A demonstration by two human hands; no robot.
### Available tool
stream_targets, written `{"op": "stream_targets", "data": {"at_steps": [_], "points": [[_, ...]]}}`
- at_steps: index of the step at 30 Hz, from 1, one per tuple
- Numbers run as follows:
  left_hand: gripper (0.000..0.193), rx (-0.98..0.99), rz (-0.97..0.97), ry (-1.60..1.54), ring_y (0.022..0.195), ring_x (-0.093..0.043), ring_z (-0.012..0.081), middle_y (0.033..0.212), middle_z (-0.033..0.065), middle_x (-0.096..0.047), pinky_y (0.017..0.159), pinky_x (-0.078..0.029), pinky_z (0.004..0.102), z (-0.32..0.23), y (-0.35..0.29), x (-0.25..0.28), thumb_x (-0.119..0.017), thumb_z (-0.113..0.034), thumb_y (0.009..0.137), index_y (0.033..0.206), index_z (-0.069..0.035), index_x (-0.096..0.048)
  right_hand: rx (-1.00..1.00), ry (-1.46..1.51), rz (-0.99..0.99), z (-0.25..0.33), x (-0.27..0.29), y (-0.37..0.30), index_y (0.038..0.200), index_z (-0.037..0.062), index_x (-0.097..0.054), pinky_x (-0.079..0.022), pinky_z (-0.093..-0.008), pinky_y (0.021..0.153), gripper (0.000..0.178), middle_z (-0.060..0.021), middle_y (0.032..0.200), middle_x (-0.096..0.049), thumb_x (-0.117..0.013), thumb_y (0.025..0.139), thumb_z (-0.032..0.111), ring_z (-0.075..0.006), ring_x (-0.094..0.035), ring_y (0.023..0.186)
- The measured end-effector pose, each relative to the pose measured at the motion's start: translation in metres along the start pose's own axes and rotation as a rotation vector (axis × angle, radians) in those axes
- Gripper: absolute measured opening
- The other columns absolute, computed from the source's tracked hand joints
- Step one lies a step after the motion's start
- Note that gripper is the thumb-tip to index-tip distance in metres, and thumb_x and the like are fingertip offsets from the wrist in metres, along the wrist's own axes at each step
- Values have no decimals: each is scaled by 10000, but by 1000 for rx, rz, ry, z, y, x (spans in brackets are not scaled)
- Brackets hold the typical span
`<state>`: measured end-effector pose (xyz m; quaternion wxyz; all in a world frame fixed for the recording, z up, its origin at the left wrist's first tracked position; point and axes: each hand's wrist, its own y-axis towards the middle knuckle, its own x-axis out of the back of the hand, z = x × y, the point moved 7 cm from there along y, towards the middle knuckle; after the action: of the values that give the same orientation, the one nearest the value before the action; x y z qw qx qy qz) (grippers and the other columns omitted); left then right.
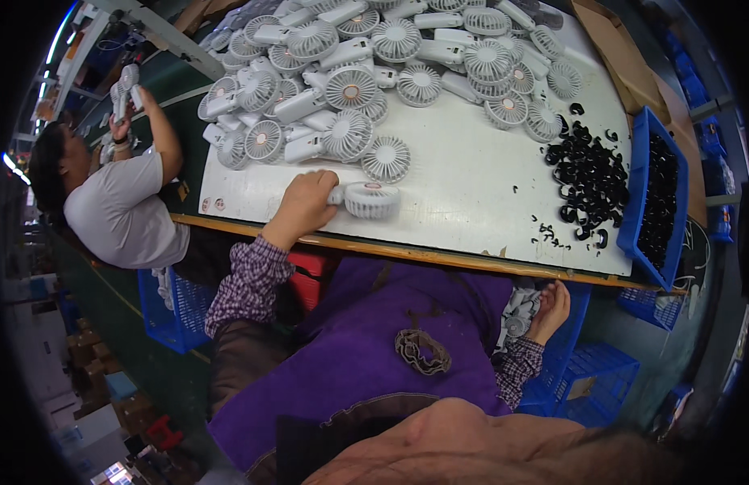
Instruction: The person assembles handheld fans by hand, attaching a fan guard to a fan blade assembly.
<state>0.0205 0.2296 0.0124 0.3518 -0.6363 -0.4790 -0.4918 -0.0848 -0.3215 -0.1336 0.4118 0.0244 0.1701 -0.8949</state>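
Note:
My left hand (303,208) is closed around the handle of a small white handheld fan (371,200), just above the table's front edge. The fan's round slatted head points to the right and is slightly blurred. Beyond it, another white fan (386,159) lies at the front of a large heap of similar fans (314,105). Below the table edge on the right, my right hand (550,311) hangs over a blue crate (567,339) beside grey-white fan pieces (517,317). Its fingers look loosely spread, with nothing visible between them.
Small black curved parts (589,182) are strewn on the white table (455,194) at the right, beside a blue tray (637,190) of more. Cardboard (613,52) lies behind. A co-worker (124,194) sits at left, holding a fan. Blue baskets (597,376) stand below.

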Motion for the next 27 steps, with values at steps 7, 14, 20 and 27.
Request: {"op": "stream_targets", "data": {"at_steps": [7, 14, 20, 27], "points": [[551, -224, -295, -251, 868, -528, 311, 928, 123, -533, 717, -399, 399, -111, 31, -6, -760, -48, 563, 1043, -53, -489, -33, -117, 468, 73, -167, -62, 1153, -38, -535, -544, -291, 661, 364, -146, 900, -639, -502, 957, 267, -190, -642, 731], [568, -342, -65, -484, 927, -538, 320, 987, 143, -551, 777, -425, 397, -197, 78, -44, -798, -176, 601, 1077, -38, -520, 203, -246, 636, 106, -231, -83, 1198, -7, -545, -450, -256, 859, 346, -80, 1104, -594, -595, 866, 76, -126, -557, 981], [452, -21, 479, -1096, 788, -667, 190, 864, 133, -699, 715, -505, 298, -200, 60, -92, -739, -355, 758, 999, 20, -660, 482, -456, 808, 135, -222, -99, 1128, 0, -600, -460, -289, 821, 290, -96, 1015, -608, -603, 852, 90, -176, -586, 939], [429, 60, 228, -1047, 727, -656, 142, 815, 118, -705, 666, -509, 283, -202, 49, -94, -735, -335, 770, 969, 41, -679, 269, -222, 883, 111, -223, -84, 1125, 31, -609, -464, -270, 843, 287, -83, 1048, -619, -627, 859, 138, -164, -594, 964]]}}
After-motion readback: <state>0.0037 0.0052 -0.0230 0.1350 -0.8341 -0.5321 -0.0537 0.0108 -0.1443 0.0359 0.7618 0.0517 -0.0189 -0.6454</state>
